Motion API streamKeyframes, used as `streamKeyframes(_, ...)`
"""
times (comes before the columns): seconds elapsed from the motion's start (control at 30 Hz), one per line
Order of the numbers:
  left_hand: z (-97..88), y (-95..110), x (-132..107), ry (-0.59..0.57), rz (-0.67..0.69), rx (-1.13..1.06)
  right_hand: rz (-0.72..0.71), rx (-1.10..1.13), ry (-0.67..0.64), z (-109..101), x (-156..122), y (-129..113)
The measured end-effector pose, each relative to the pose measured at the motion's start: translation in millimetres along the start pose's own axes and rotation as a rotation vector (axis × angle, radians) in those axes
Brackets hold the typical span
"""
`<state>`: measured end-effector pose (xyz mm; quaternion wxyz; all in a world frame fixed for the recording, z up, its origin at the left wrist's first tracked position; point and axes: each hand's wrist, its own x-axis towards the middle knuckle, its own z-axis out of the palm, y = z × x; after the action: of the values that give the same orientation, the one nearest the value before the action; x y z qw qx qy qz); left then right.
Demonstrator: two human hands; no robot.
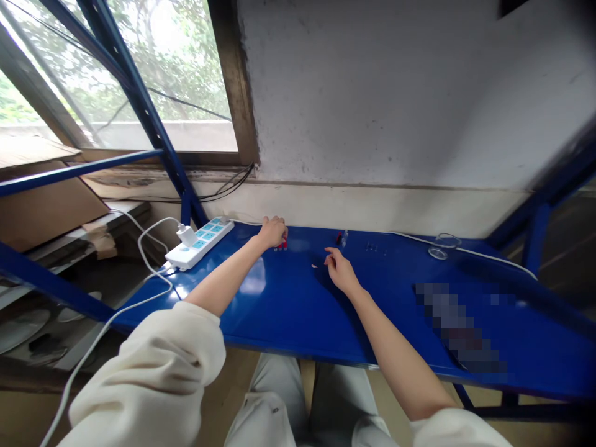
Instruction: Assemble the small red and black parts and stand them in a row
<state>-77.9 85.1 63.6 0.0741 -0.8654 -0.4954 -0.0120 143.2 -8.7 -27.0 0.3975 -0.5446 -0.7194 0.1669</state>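
Note:
My left hand (pixel 272 232) is at the back of the blue table, its fingers curled down on a small group of red pieces with clear ends (pixel 282 246). The fingers partly hide these, so their exact kind is unclear. My right hand (pixel 340 269) hovers over the middle of the table, index finger stretched out and the other fingers loosely bent, with nothing visible in it. Just left of its fingertips lies a tiny pale piece (pixel 315 266). Behind that hand stand a small dark-red piece (pixel 339 238) and a small clear tube-like piece (pixel 344 238).
A white power strip (pixel 200 243) with a plugged-in charger (pixel 186 234) is at the left. Several tiny clear pieces (pixel 375 248) lie right of centre. Farther right are clear round items (pixel 437 252) by a white cable (pixel 498 260) and a blurred-out dark object (pixel 459 326).

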Motion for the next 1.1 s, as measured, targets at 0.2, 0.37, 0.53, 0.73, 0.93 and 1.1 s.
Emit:
streamKeyframes(0.2,-0.5,1.0,-0.7,-0.004,-0.013,-0.011,0.019,-0.004,-0.009,-1.2,-0.7,-1.2)
streamKeyframes(0.37,0.0,-0.2,-0.6,-0.038,-0.03,-0.022,0.042,-0.01,-0.025,-3.5,-1.0,-3.4)
streamKeyframes(0.53,-9.4,11.4,-4.5,0.107,-0.006,-0.081,0.066,-0.075,0.005,-5.1,-0.4,-3.4)
streamKeyframes(0.73,-2.2,72.7,-10.4,0.371,0.178,-0.292,0.17,-0.364,0.147,-11.8,0.7,-1.3)
streamKeyframes(0.93,48.1,129.4,4.3,0.21,0.05,-0.343,0.278,-0.517,0.175,-20.7,-0.4,-2.1)
streamKeyframes(1.1,63.7,144.0,25.2,0.239,-0.051,-0.373,0.288,-0.543,0.181,-22.1,-0.9,-1.5)
